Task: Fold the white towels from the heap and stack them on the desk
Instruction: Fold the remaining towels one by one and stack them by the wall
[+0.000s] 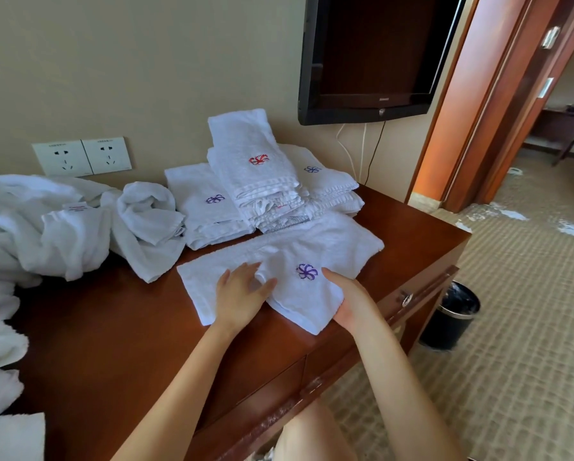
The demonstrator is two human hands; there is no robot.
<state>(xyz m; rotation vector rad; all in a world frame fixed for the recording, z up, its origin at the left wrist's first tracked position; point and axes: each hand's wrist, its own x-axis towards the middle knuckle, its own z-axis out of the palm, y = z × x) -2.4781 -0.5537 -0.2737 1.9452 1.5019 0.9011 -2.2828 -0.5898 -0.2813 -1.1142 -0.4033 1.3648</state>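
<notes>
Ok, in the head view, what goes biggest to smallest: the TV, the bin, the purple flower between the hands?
1. TV, cut off at the top, still largest
2. bin
3. purple flower

I see a white terry towel (307, 294) with a purple flower emblem lying half-folded at the near right of the brown wooden worktop (112, 327), one flap doubled over. Just behind it sits a stack of folded white towels (255, 181), a red emblem on top. A crumpled heap of white towels (46, 227) sprawls at the left.
</notes>
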